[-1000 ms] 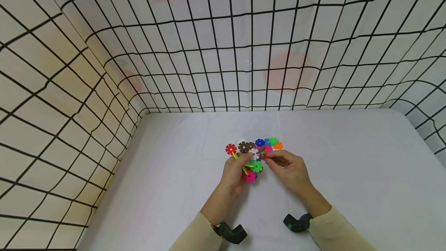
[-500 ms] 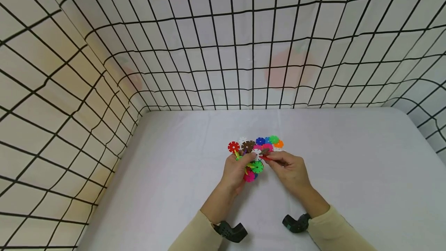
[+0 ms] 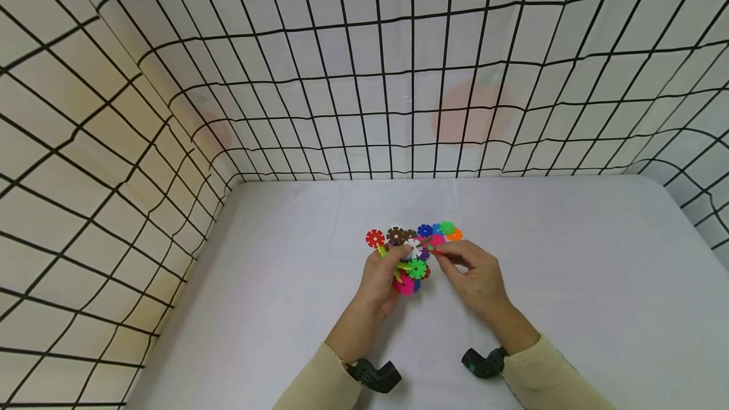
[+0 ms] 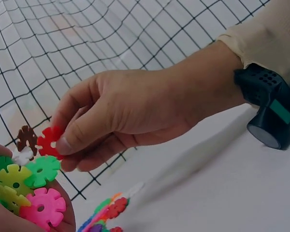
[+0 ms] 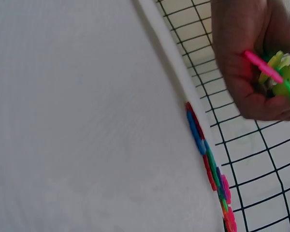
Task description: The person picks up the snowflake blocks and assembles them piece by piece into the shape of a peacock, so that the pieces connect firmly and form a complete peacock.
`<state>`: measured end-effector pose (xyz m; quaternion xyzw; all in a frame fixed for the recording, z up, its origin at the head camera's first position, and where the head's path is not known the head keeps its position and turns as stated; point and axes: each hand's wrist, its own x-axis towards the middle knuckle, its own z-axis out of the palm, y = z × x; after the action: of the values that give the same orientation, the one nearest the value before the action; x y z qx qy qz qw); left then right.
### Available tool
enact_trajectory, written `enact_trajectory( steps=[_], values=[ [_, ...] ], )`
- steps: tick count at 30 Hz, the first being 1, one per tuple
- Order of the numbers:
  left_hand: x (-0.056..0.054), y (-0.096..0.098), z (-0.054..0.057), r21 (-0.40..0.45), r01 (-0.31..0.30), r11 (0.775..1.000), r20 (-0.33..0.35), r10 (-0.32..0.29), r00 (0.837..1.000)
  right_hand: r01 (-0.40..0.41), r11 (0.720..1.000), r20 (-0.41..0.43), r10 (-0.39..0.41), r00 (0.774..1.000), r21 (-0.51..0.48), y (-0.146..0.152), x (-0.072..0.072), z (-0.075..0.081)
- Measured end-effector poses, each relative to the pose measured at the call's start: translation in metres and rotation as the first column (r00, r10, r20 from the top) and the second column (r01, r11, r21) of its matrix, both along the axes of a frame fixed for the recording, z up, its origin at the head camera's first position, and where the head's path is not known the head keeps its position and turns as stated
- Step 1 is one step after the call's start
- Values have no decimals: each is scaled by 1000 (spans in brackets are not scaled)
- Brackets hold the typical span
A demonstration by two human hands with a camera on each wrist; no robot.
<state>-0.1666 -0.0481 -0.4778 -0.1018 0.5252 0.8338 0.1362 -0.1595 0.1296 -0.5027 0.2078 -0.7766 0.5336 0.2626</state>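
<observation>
Snowflake discs [image 4: 20, 178], clustered and multicoloured, are gripped in the left hand [image 3: 378, 280]; the right hand [image 3: 475, 275] pinches a red snowflake disc [image 4: 45, 140] beside them.

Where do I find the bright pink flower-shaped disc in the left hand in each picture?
Head: right of centre and below it, the pink disc shows just under a green disc, by the left hand.
Left wrist: lower left, the pink disc faces the camera.
Right wrist: upper right, the pink disc appears nearly edge-on.
Shared landmark: the black wire grid.
</observation>
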Motion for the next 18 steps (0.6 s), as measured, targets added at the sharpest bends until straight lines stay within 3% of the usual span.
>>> enact_trajectory(
  steps=[6,18],
  values=[
    [1,0,4,-33,9,999,-13,-10,1000,-30,999,-71,31,997,13,1,-1,2],
    [3,2,7,-170,-47,984,-32,42,999,-1,997,-172,15,985,82,-1,0,2]
  ],
)
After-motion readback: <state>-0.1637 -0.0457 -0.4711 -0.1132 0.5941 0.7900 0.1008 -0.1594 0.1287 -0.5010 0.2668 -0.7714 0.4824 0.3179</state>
